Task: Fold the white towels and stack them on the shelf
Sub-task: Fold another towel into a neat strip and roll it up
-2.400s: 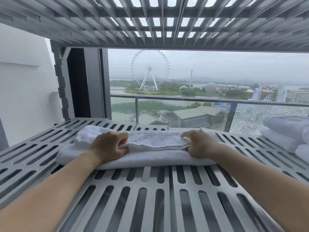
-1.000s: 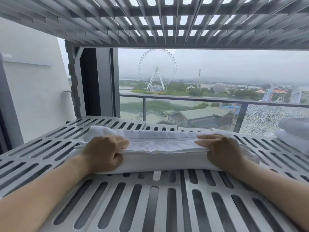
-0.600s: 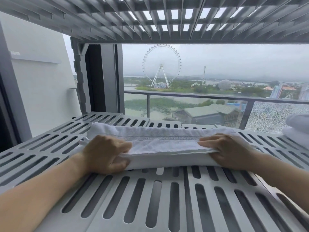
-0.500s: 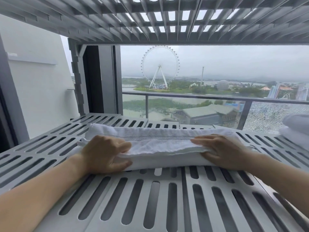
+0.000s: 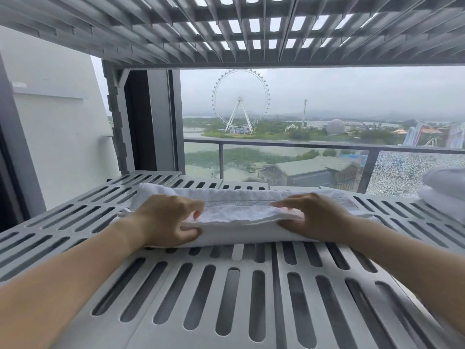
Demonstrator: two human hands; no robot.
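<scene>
A folded white towel point(image 5: 239, 215) lies lengthwise across the grey slotted shelf point(image 5: 226, 298), a little behind its middle. My left hand point(image 5: 166, 222) grips the towel's left end, thumb under the upper fold and fingers curled over it. My right hand point(image 5: 314, 217) holds the right part of the same fold, fingers on top and thumb at the front edge. The upper layer is pinched slightly up between both hands. More folded white towels point(image 5: 445, 192) are stacked at the shelf's far right edge, partly cut off by the frame.
Another slotted grey shelf point(image 5: 251, 28) hangs close overhead. A shelf post point(image 5: 115, 122) and a white wall point(image 5: 57, 137) stand at the left. Behind the shelf are a window and a balcony railing point(image 5: 302, 144).
Both hands slid slightly inward along the towel and now pinch its upper fold from the front edge. The view shifted a little; the towel stays in the same place on the shelf.
</scene>
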